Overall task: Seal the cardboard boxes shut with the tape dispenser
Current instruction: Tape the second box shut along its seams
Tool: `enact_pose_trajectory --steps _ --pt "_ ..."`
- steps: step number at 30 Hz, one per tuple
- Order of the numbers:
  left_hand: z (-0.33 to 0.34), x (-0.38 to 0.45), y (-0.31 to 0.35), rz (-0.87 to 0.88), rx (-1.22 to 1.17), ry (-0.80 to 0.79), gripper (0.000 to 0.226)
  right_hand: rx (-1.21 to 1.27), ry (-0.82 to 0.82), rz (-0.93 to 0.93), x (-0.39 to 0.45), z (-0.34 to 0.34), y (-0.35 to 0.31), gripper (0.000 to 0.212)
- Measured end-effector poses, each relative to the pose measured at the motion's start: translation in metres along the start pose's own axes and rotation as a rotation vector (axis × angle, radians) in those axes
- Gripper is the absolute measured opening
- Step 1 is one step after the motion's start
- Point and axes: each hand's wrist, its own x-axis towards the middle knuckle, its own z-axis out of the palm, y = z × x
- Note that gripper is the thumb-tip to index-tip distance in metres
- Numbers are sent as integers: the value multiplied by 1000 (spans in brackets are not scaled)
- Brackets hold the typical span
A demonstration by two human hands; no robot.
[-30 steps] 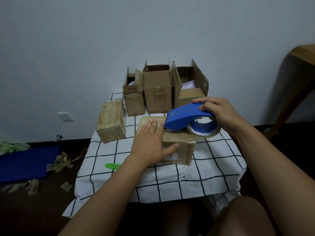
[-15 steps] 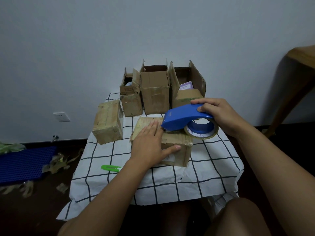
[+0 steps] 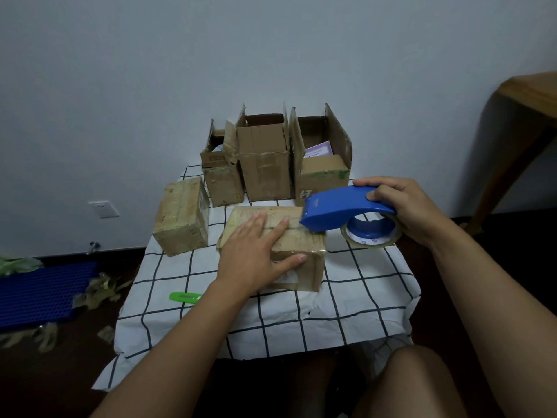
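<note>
Left hand (image 3: 256, 254) flat on top of the box (image 3: 289, 236), fingers straight and spread, thumb hooked over the near face: pressing the flaps down, likely so the seam stays closed and the box stays put under the pull of the tape. Right hand (image 3: 404, 206) wrapped round the handle of the tape dispenser (image 3: 346, 211), a full firm grip. Blade end down on the right part of the box's top, just beside the left fingertips; roll of tape (image 3: 372, 233) hanging off past the box's right edge. Looks set for a drag along the seam, with the flat hand clear of the blade's path. Box itself in the middle of the checked cloth (image 3: 346, 303). Left of the box, a closed box (image 3: 182, 218) lying on its side. Behind the box, three open boxes (image 3: 265, 164) in a row, flaps up, apparently waiting their turn. Near-left of the box, a green cutter (image 3: 184, 297) on the cloth.
</note>
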Motion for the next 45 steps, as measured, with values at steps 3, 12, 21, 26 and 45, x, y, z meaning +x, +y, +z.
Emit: enact_pose_trajectory --steps 3,12,21,26,45 --pt "-3 -1 2 0 0 7 96 -4 15 -4 -2 1 4 31" --pt "-7 3 30 159 78 -30 106 99 56 13 -10 4 11 34" --pt "-3 4 52 92 26 -8 99 160 67 16 -11 4 22 35" --pt "2 7 59 121 2 52 85 195 75 7 -13 3 28 38" --pt "7 9 57 108 64 -10 82 122 70 11 -39 -59 44 32"
